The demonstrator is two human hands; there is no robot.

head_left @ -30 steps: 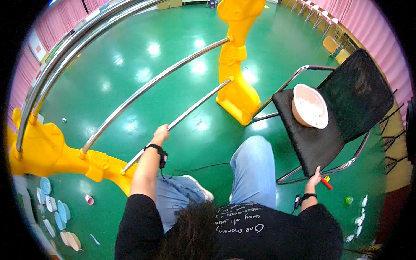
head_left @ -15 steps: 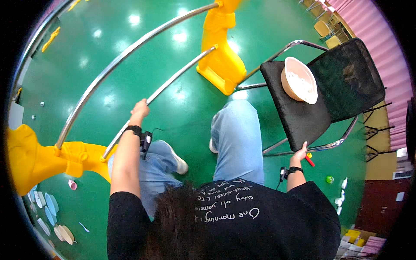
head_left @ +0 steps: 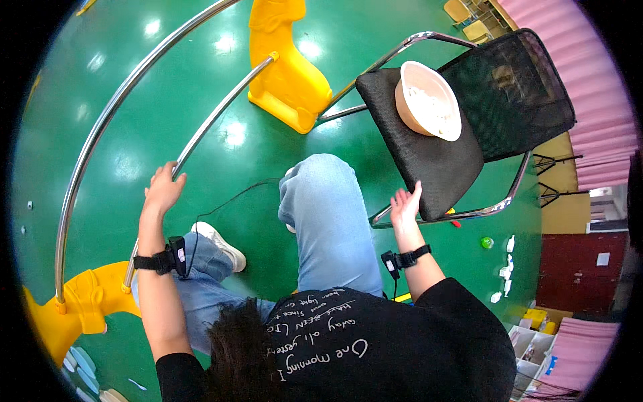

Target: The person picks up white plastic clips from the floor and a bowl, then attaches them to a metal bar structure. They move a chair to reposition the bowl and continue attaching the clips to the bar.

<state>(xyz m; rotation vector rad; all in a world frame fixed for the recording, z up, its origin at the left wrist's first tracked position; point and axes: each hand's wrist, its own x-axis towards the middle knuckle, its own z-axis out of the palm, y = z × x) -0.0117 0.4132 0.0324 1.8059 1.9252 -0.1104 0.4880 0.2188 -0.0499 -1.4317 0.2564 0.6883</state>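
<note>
My left hand point(head_left: 164, 189) is open, its fingers loosely spread at the lower metal bar point(head_left: 218, 110); whether it touches the bar I cannot tell. That bar and a longer curved metal rail point(head_left: 100, 127) run between two yellow plastic end pieces point(head_left: 284, 80). Beside the front corner of a black chair seat point(head_left: 439, 167), my right hand point(head_left: 406, 205) is open with its palm turned up and holds nothing. On the seat rests a pale pink basin point(head_left: 405, 107), tilted, with white bits inside.
My bent knee point(head_left: 321, 191) stands between the bar and the chair. A thin black cable point(head_left: 234, 195) hangs near my left wrist. White bottles point(head_left: 506, 271) and a green ball point(head_left: 487, 242) are on the green floor at right. Pale blue dishes point(head_left: 84, 365) lie at lower left.
My left hand has loosened from the lower bar and opened. The right hand has come off the chair's edge and turned palm up. The whole view has shifted.
</note>
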